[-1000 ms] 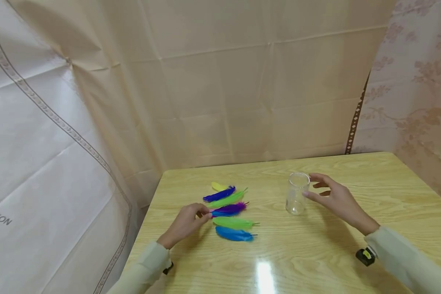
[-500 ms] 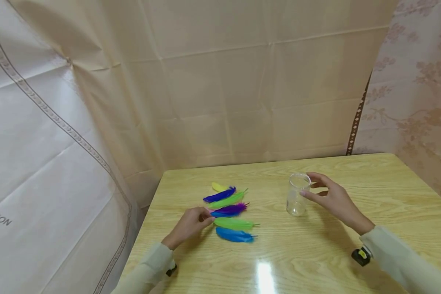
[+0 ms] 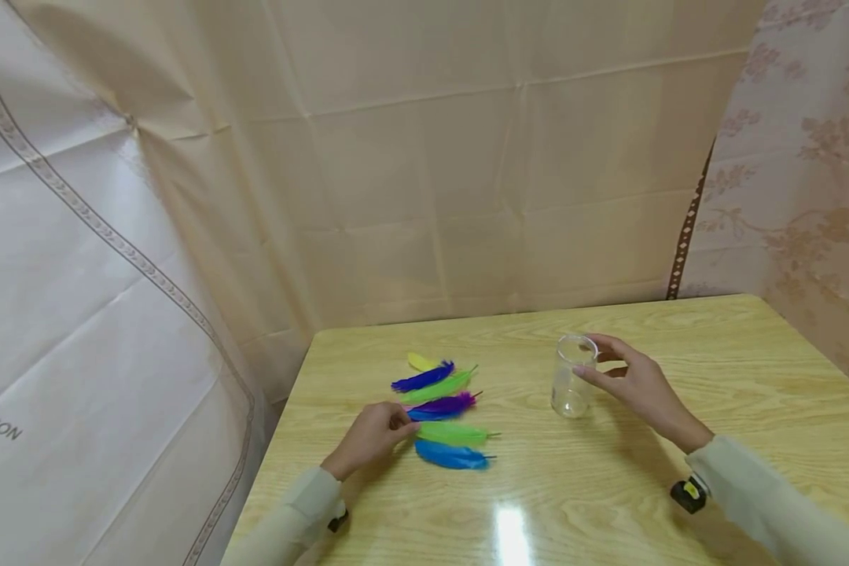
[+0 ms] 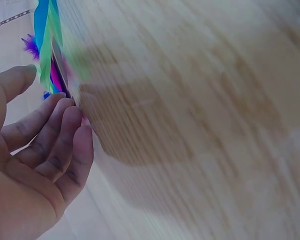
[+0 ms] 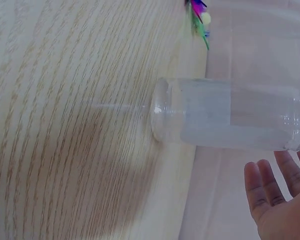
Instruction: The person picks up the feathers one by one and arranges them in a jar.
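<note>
Several feathers lie in a loose column on the wooden table: yellow [image 3: 421, 362], dark blue [image 3: 422, 378], light green [image 3: 440, 385], purple [image 3: 444, 406] over bright blue, another light green [image 3: 456, 432], and blue [image 3: 454, 454] nearest. My left hand [image 3: 371, 436] is at their left ends, thumb tip at the nearer green feather. In the left wrist view its thumb [image 4: 17, 82] stands apart from the bent fingers. A clear glass cup [image 3: 568, 397] stands upright on the right. My right hand [image 3: 630, 385] holds it near the rim, thumb in front, fingertips around the far side.
The wooden table [image 3: 651, 487] ends at a hanging beige cloth [image 3: 424, 196]. A white cloth [image 3: 99, 314] hangs at the left, and a floral one [image 3: 806, 196] at the right. Dark wrist cameras sit under both sleeves.
My left hand has shifted right and nearer, from the purple feather's end to the nearer green one. My right hand has closed in leftward around the glass cup; the feathers stay put.
</note>
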Available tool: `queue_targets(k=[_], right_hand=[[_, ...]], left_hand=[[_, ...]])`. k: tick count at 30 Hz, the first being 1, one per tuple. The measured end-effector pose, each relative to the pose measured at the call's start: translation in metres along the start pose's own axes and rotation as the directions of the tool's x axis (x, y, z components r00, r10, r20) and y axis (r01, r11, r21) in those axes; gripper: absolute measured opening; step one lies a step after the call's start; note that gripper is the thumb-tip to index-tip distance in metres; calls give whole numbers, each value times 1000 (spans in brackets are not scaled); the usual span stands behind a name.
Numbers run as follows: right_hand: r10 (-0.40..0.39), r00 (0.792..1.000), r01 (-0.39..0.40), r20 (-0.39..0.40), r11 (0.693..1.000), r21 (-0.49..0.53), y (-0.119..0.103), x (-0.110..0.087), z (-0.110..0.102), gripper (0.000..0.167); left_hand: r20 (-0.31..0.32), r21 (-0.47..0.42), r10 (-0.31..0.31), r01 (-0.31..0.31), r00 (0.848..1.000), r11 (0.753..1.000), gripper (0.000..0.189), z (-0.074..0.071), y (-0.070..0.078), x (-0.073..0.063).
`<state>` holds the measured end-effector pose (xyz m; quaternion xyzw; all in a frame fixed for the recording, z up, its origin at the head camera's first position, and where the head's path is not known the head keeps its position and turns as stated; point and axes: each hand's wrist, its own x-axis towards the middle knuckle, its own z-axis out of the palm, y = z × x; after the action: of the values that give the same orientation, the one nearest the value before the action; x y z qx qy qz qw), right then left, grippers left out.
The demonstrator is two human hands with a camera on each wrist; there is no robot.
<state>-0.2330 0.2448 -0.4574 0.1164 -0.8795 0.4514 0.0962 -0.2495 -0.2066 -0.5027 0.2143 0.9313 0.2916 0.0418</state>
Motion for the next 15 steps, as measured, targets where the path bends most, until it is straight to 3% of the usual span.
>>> queue_targets(k=[9,15], right_hand=[[-15,1000,15,10,1000,2,-1,1,0,65],[-26,999,27,19,999,-30,-1,2,-1,62]], left_hand=[[14,41,-27,26,1000,999,24,3,3,3],[19,52,-6,5,1000,999,22,7,1,6]])
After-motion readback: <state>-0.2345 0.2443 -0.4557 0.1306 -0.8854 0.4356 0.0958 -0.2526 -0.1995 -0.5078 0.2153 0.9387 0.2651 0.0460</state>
